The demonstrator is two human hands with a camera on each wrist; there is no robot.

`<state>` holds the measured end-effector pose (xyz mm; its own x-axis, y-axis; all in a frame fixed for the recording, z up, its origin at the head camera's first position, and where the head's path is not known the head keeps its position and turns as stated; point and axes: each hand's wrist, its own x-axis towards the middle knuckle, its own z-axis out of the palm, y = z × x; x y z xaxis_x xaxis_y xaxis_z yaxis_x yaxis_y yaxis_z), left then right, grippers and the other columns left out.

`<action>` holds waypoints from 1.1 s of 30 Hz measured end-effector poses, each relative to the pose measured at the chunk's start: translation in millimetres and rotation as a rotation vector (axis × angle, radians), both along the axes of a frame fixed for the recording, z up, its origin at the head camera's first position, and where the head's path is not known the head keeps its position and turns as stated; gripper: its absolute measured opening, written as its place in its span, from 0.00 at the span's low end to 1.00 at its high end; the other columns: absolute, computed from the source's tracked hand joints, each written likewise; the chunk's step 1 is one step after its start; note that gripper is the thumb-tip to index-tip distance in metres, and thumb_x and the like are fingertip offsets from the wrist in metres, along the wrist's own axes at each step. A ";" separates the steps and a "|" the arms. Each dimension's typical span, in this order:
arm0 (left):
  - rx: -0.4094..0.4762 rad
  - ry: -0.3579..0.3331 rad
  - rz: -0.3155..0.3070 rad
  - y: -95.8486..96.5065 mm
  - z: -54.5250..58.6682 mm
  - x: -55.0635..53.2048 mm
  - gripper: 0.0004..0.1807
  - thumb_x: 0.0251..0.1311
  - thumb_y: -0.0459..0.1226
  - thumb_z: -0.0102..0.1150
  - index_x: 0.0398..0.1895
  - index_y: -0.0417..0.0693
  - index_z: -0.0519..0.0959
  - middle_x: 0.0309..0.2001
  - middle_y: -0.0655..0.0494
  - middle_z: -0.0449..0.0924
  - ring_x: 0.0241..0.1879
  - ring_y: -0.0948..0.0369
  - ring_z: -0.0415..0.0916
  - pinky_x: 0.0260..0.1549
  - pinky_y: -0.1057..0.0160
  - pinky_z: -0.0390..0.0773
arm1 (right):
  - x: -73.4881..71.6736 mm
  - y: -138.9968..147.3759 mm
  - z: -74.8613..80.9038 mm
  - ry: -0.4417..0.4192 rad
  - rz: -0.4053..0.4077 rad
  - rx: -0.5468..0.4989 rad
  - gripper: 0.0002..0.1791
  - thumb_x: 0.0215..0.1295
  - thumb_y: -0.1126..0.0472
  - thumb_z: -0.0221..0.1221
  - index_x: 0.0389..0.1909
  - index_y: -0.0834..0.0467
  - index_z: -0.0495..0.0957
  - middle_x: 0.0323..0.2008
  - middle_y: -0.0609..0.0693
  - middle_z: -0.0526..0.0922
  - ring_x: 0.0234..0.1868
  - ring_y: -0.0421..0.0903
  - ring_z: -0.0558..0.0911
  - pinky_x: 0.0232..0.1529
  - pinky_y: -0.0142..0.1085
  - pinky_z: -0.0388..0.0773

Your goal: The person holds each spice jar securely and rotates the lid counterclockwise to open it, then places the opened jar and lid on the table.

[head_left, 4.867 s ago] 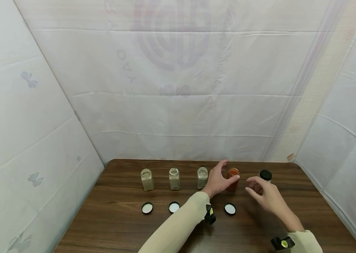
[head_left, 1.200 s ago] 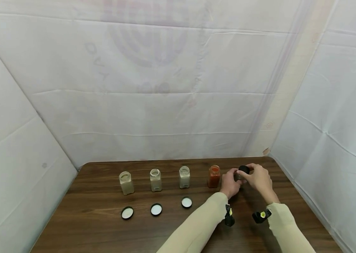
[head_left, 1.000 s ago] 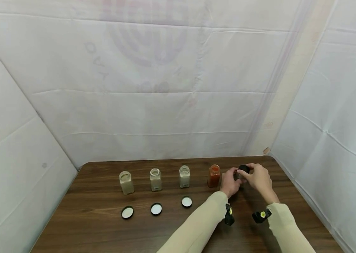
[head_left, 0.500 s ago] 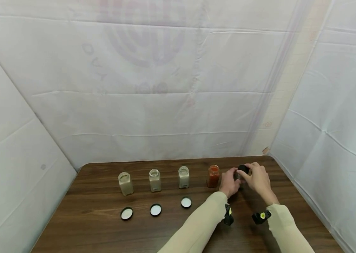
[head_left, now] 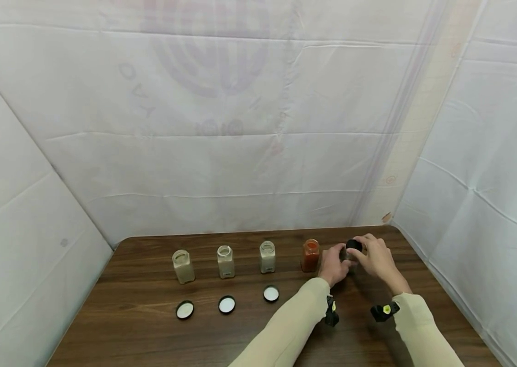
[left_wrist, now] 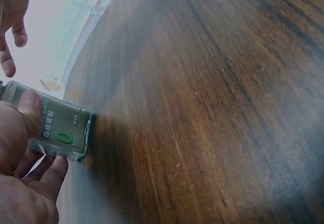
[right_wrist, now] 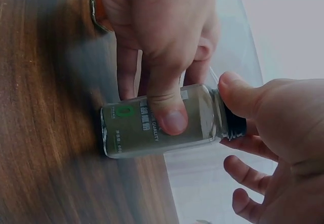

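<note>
At the right end of a row of jars, my left hand (head_left: 333, 266) grips a clear glass spice jar (right_wrist: 136, 140) with brownish-grey powder and a green mark on its label. Thumb and fingers wrap the jar's body, which stands upright on the table. My right hand (head_left: 377, 259) pinches the black lid (head_left: 354, 245) at the top of this jar. Screw threads show at the lid's lower edge in the right wrist view. In the left wrist view, the jar's base (left_wrist: 83, 135) meets the tabletop, while the lid lies outside that picture.
Left of my hands stands an uncapped jar of red-orange powder (head_left: 311, 256). Farther left are three uncapped jars of pale powder (head_left: 267, 258). Three black-rimmed lids (head_left: 227, 304) lie white side up in front. White sheeting (head_left: 222, 168) rises behind the wooden table (head_left: 148, 326).
My left hand has gone from beside the red-orange jar to the rightmost jar, and my right hand onto its lid. In the last half second my right wrist shifts slightly right.
</note>
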<state>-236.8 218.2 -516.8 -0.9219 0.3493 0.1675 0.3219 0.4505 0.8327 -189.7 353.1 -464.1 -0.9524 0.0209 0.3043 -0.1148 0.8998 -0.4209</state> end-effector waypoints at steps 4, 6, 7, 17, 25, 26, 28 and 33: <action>-0.008 0.012 -0.002 -0.5 -0.6 -0.3 0.18 0.59 0.43 0.75 0.52 0.55 0.85 0.48 0.59 0.87 0.47 0.65 0.81 0.48 0.64 0.80 | 0.9 0.5 0.2 -0.021 -0.004 -0.008 0.28 0.72 0.53 0.65 0.62 0.70 0.77 0.57 0.66 0.78 0.46 0.63 0.73 0.35 0.49 0.66; -0.013 0.010 0.000 -0.3 -1.3 -0.7 0.18 0.59 0.44 0.75 0.52 0.56 0.85 0.48 0.60 0.87 0.47 0.65 0.81 0.49 0.64 0.80 | 1.3 0.6 -0.5 -0.027 -0.011 -0.012 0.28 0.72 0.53 0.65 0.62 0.70 0.77 0.57 0.66 0.78 0.46 0.63 0.73 0.36 0.50 0.67; -0.015 0.009 0.000 -0.3 -1.7 -1.1 0.18 0.59 0.45 0.75 0.52 0.56 0.85 0.48 0.60 0.87 0.48 0.65 0.81 0.49 0.64 0.80 | 1.5 0.5 -0.9 -0.029 -0.015 -0.012 0.28 0.72 0.52 0.65 0.62 0.69 0.77 0.57 0.66 0.78 0.46 0.63 0.74 0.36 0.50 0.67; -0.053 0.058 0.009 -0.5 -4.5 -2.2 0.22 0.60 0.45 0.74 0.57 0.54 0.84 0.51 0.57 0.87 0.52 0.61 0.83 0.50 0.62 0.81 | 1.0 -3.7 -3.5 0.014 -0.131 -0.043 0.38 0.66 0.42 0.68 0.67 0.65 0.73 0.58 0.68 0.79 0.53 0.73 0.72 0.43 0.64 0.71; -0.055 0.054 0.015 -3.4 -1.1 -0.5 0.19 0.60 0.44 0.74 0.54 0.56 0.85 0.45 0.59 0.87 0.44 0.63 0.82 0.45 0.62 0.81 | 3.7 -22.3 -8.6 0.060 -0.327 -0.175 0.40 0.64 0.36 0.67 0.60 0.66 0.75 0.57 0.66 0.80 0.54 0.69 0.70 0.54 0.66 0.65; -0.055 0.057 0.015 -3.8 -1.1 -0.6 0.18 0.61 0.43 0.73 0.54 0.56 0.85 0.46 0.58 0.88 0.44 0.63 0.82 0.45 0.62 0.81 | 4.2 -24.3 -8.9 0.066 -0.343 -0.188 0.39 0.64 0.36 0.67 0.59 0.66 0.76 0.56 0.66 0.80 0.54 0.69 0.70 0.54 0.65 0.65; -0.069 0.048 0.014 -4.0 -1.2 -0.9 0.18 0.62 0.41 0.71 0.55 0.56 0.84 0.49 0.58 0.87 0.46 0.63 0.82 0.47 0.62 0.81 | 4.9 -27.2 -9.7 0.079 -0.367 -0.206 0.38 0.63 0.37 0.69 0.56 0.67 0.77 0.55 0.66 0.81 0.53 0.69 0.70 0.54 0.65 0.64; -0.080 0.036 0.007 -2.6 -2.1 -2.0 0.19 0.61 0.34 0.66 0.56 0.55 0.84 0.52 0.56 0.87 0.50 0.61 0.82 0.50 0.60 0.81 | 3.7 -29.7 -12.2 0.116 -0.394 -0.229 0.33 0.62 0.43 0.72 0.54 0.68 0.80 0.52 0.67 0.82 0.50 0.68 0.70 0.51 0.63 0.65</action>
